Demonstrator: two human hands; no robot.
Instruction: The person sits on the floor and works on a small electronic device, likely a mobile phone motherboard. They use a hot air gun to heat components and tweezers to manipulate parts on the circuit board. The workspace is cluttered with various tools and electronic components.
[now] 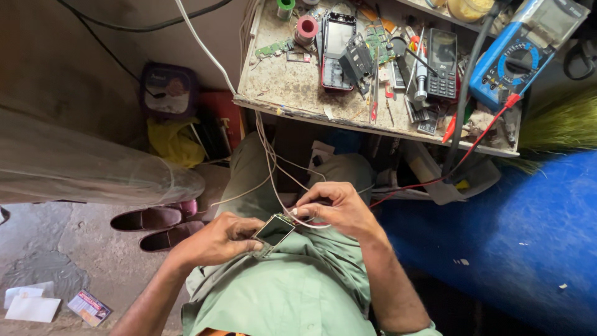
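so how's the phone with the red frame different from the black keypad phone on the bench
The red-framed phone lies opened up, with its insides bare below the screen; the black keypad phone looks whole, keys in place. The red-framed one is wider, the black one slimmer. Both lie flat on the cluttered workbench, screens dark.

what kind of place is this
Probably a small phone repair stall. The workbench is strewn with opened phones and circuit boards, a blue multimeter sits at its edge, and the left hand holds a small phone screen module.

One head camera looks steeply down, close over the lap.
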